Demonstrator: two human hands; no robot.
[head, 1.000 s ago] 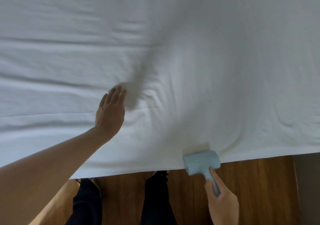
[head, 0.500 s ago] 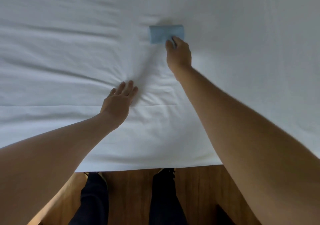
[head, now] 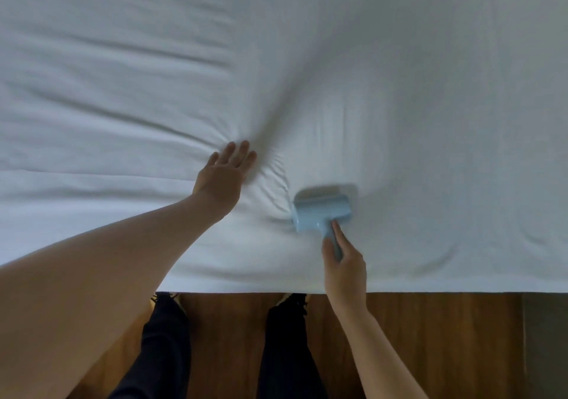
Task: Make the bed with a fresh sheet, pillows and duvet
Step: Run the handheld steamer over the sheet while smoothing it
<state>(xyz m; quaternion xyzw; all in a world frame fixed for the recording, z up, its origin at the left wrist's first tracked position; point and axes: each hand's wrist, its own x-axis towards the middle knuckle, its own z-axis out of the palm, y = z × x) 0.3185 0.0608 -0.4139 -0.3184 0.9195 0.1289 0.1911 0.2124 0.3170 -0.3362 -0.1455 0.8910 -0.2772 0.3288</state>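
A: Head view, looking down over the bed edge. White sheet (head: 399, 76) covers the whole bed, spread flat, near edge running straight across above the wood floor (head: 430, 337).

B: Hands?

A: Left hand (head: 222, 177) is flat on the sheet, palm down, fingers (head: 235, 152) together and extended, gripping nothing. Creases fan out from its fingertips, one long fold running up and right.

B: Right?

A: Right hand (head: 345, 268) is wrapped around the handle of a light blue roller (head: 321, 212), forefinger laid along the stem. Roller head sits on the sheet, wide side across, a little blurred. Small wrinkles bunch at its left end.

B: How far apart are the two hands?

A: Near, not touching. Roller head is lower right of the left hand, wrinkled cloth between them. Right hand is close to the bed's near edge, wrist crossing over it.

B: Anything else?

A: Person's legs in dark trousers (head: 166, 352) standing against the bed, below the edge. Grey strip at far right lower corner, can't tell what it is. Left half of the sheet has long horizontal folds; right half smoother.
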